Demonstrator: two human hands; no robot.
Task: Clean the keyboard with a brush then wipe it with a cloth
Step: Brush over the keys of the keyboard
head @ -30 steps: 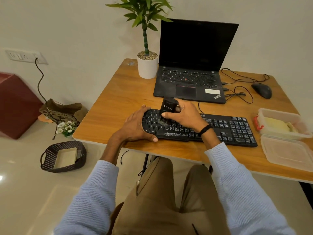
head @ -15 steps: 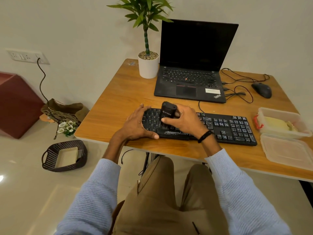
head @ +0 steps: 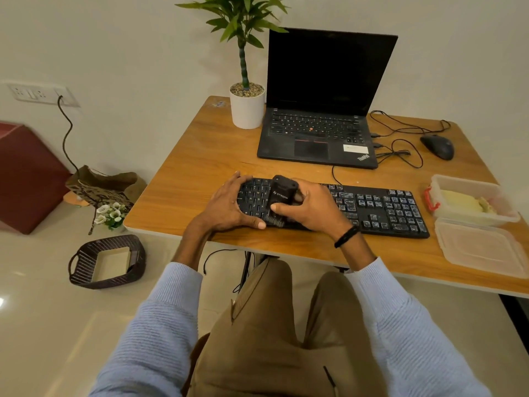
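Black plastic, the brush [head: 281, 197] sits at the frame's centre, bristles down on the keyboard [head: 378, 209], with the right hand [head: 313, 210] wrapped round its stubby body. Light and rigid, it probably handles best gripped by the sides. The left hand [head: 226, 207] clasps the keyboard's left end, thumb on the near edge, steadying it.

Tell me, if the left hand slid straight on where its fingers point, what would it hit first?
Probably the laptop, near its front left corner. The left hand points away and rightward over the keyboard; beyond lies bare table, the brush just right of that line.
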